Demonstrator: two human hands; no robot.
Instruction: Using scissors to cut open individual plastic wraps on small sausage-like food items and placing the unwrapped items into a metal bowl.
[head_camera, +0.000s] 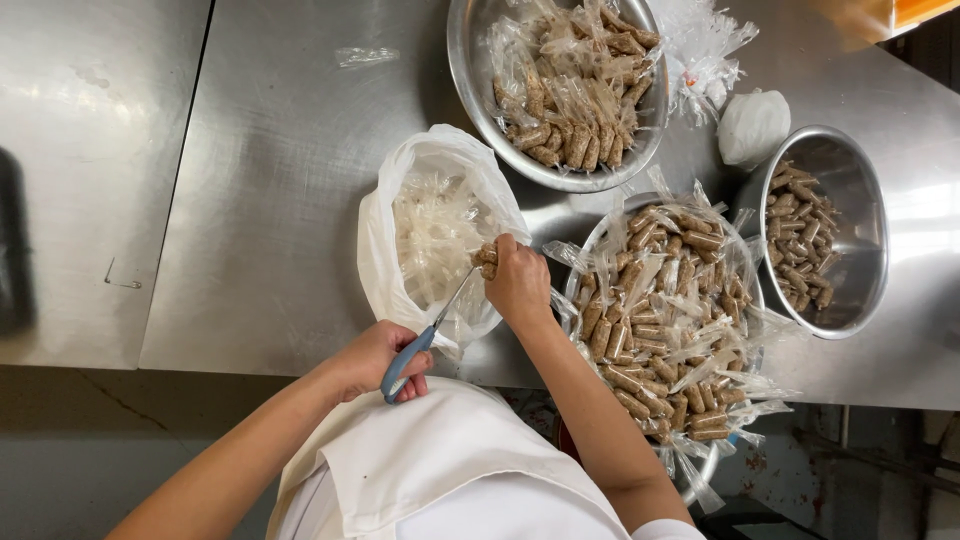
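Left hand closed around blue-handled scissors, blades pointing diagonally to upper right, right hand pinching brown roll over white bag, frame centre.

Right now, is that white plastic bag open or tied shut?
Open: the white plastic bag has its mouth spread wide on the steel table, showing clear wrapper scraps piled inside.

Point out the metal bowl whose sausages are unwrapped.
The bowl at far right: its sausages lie bare, while the other two bowls hold sausages in clear plastic wrappers.
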